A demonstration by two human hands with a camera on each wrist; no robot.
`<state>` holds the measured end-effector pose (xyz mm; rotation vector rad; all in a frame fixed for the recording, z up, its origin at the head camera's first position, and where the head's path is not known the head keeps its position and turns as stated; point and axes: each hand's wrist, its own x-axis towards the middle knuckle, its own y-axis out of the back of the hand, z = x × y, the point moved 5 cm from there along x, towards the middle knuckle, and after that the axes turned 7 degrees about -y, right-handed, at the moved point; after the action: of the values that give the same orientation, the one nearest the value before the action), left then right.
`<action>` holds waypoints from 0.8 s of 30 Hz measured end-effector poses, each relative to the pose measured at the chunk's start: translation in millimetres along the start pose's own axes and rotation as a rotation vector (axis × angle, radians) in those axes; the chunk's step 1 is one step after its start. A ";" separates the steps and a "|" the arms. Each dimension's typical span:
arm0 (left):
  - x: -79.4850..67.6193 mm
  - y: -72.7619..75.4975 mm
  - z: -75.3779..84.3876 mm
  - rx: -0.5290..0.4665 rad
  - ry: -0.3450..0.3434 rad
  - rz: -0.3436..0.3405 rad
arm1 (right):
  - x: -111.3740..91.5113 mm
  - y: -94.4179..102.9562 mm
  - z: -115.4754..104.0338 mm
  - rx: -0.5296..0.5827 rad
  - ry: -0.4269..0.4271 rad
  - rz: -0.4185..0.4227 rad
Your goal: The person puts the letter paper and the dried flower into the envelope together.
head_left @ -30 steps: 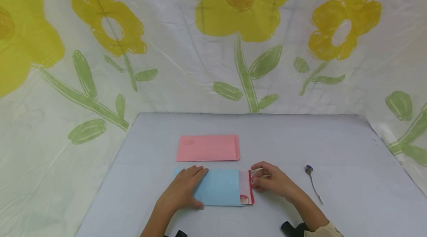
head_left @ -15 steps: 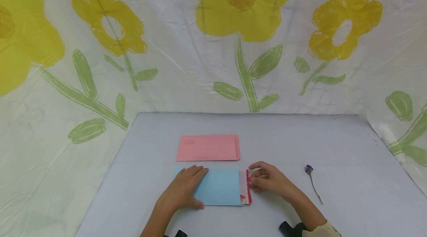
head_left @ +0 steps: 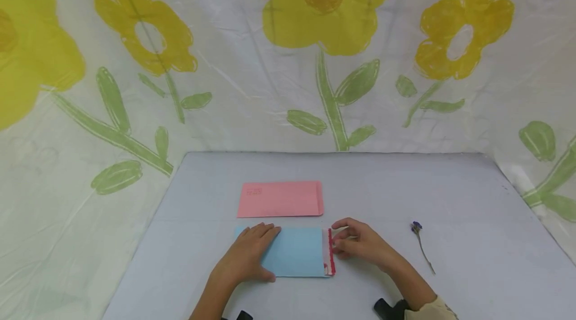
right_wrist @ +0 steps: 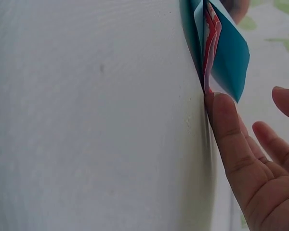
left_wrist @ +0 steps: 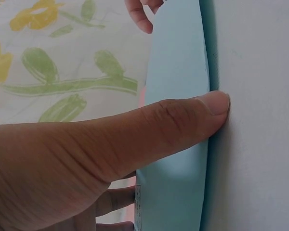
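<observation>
A light blue envelope (head_left: 297, 252) lies flat on the table, its mouth toward the right. My left hand (head_left: 245, 255) rests spread across its left part, thumb over the near edge and fingers at the far edge. A narrow strip of a folded pale paper (head_left: 327, 242) with a red scalloped border sticks out of the mouth. My right hand (head_left: 360, 245) touches that red edge with its fingertips. Seen by the right wrist camera, the folded red-edged paper (right_wrist: 212, 43) sits between the envelope's walls, a fingertip at its end. The rest of the paper is hidden inside the envelope.
A pink envelope (head_left: 280, 200) with small print lies just behind the blue one. To the right is a dried purple flower (head_left: 416, 228) on a thin stem. The white table (head_left: 472, 240) meets a flower-printed curtain (head_left: 252, 110) at the back.
My right hand has moved slightly left, and the red-edged paper has slid further into the blue envelope. The left hand has stayed in place.
</observation>
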<state>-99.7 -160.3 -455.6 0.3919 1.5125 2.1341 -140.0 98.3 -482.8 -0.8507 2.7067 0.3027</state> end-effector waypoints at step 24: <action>-0.6 0.7 1.4 0.005 -0.002 0.004 | 2.3 -9.0 -5.6 -0.008 0.013 -0.002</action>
<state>-98.7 -159.7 -454.4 0.3990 1.5169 2.1330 -137.7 88.3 -479.3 -0.8603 2.7185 0.3093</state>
